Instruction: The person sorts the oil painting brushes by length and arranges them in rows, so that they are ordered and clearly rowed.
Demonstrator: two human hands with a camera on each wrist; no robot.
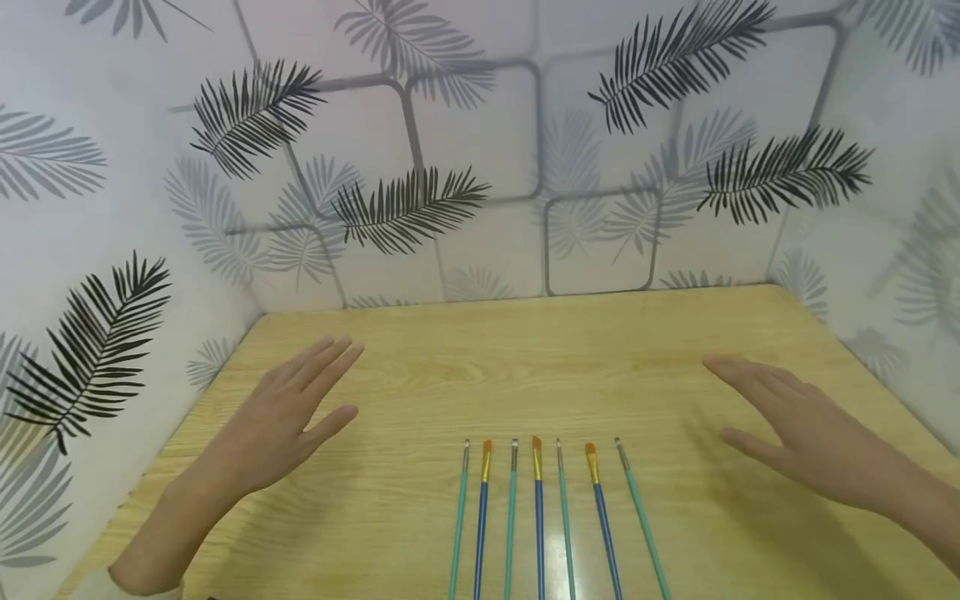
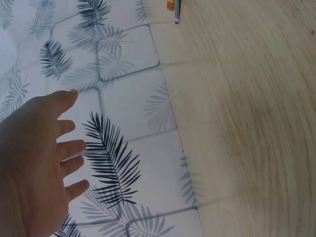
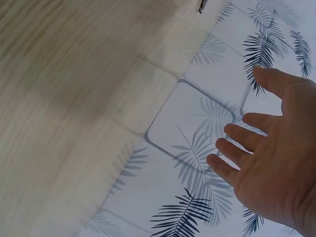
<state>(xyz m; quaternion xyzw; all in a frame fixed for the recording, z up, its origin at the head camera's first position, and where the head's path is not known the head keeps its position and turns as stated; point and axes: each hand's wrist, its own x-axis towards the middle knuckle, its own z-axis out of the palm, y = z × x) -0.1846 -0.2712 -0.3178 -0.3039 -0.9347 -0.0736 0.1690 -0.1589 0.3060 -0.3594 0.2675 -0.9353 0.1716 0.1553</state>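
Several slim paintbrushes lie in a row on the wooden table, bristles pointing away from me, lower ends cut off by the head view's bottom edge. Teal handles, as on the leftmost paintbrush (image 1: 459, 525) and rightmost paintbrush (image 1: 645, 525), alternate with blue ones, such as the middle blue paintbrush (image 1: 539, 525) with its gold ferrule and orange bristles. My left hand (image 1: 281, 421) hovers left of the row, fingers extended, thumb apart, holding nothing. To the right of it, my right hand (image 1: 810, 433) is raised likewise, empty. Both wrist views show spread fingers.
The light wood-grain table (image 1: 360, 517) meets a wall (image 1: 480, 250) papered with feather-like leaves and grey rounded lines at its back edge. Wallpapered surfaces also flank the table at left and right. In the left wrist view, a brush tip (image 2: 177, 15) shows at the top.
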